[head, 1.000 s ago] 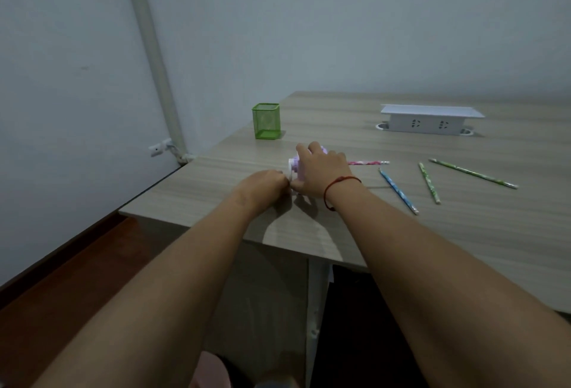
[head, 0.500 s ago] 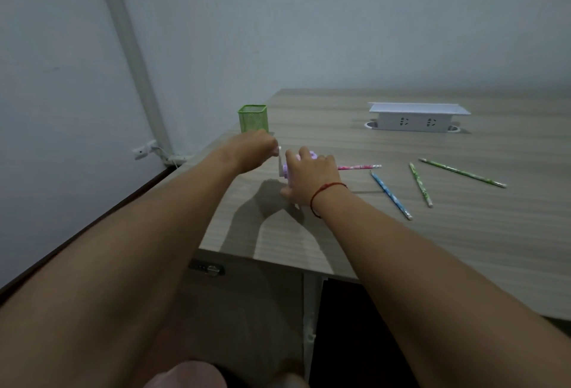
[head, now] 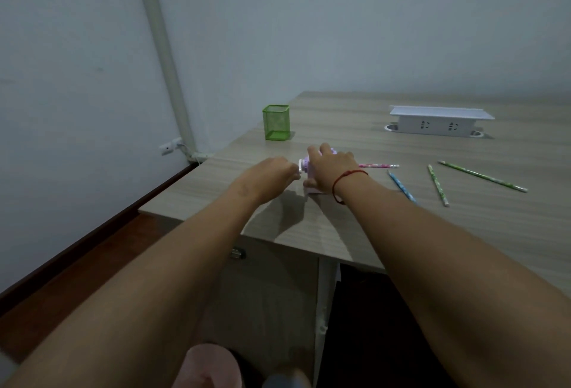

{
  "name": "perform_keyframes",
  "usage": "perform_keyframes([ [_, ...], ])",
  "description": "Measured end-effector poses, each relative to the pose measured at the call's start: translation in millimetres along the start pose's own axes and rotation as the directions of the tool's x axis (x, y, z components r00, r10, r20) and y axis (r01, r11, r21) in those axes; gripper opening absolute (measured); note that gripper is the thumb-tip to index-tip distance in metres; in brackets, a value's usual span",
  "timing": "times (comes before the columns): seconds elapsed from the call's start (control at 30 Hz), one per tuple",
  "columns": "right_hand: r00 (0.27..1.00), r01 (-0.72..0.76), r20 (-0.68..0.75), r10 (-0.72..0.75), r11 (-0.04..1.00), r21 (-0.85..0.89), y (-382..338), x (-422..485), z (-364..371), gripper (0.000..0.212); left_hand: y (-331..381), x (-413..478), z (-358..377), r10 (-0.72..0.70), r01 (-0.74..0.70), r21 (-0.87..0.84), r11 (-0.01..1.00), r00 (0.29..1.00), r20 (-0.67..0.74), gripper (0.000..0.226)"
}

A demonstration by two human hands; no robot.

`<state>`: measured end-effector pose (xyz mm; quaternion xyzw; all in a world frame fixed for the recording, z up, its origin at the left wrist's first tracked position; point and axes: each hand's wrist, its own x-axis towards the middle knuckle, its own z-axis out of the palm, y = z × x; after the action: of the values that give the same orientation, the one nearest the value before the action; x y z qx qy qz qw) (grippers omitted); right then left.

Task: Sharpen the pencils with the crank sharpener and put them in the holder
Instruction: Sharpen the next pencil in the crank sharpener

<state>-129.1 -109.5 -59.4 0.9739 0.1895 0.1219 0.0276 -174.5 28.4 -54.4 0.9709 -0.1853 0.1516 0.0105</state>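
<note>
I am clamping the right hand (head: pixel 329 168) over the purple sharpener (head: pixel 306 167) near the surface's left edge, pink pencil (head: pixel 378 165) inserted. Left hand (head: pixel 275 173) is closing on the crank. I judge steady downward pressure prevents sliding.

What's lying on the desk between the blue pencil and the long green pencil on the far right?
One shorter green pencil lies between the blue pencil and the long green pencil, per the head view.
</note>
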Motion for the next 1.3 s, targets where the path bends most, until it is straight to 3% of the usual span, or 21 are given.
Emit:
perform_keyframes([
  [0.27,1.0,0.017,-0.014,-0.017,1.0,0.012,3.1,1.0,0.2,0.063,-0.4,8.1,28.3,-0.081,0.084,-0.013,0.996,0.985,0.153,0.019],
  [0.5,0.996,0.057,-0.077,-0.054,0.998,0.039,6.9,-1.9,1.1,0.061,-13.0,36.0,30.5,-0.08,0.069,0.048,0.996,0.951,0.299,0.023],
  [0.63,0.993,0.063,-0.098,-0.06,0.998,0.026,7.0,-2.1,1.8,0.06,-21.5,59.6,19.3,-0.117,0.104,0.061,0.993,0.956,0.271,0.031],
  [0.87,0.993,0.046,-0.103,-0.05,0.998,-0.033,9.2,-1.7,-0.8,0.059,-32.8,76.0,4.7,-0.03,0.012,0.12,0.993,0.989,0.146,0.025],
  [1.07,0.998,-0.018,-0.066,0.017,1.0,-0.02,4.8,6.9,0.4,0.059,-32.8,71.9,-16.8,0.059,-0.058,0.108,0.992,0.998,-0.001,0.028],
  [1.3,0.998,-0.064,0.007,0.064,0.998,-0.015,1.1,12.6,-2.3,0.062,-18.7,32.8,-14.0,0.069,-0.065,0.102,0.993,0.997,-0.033,0.026],
])
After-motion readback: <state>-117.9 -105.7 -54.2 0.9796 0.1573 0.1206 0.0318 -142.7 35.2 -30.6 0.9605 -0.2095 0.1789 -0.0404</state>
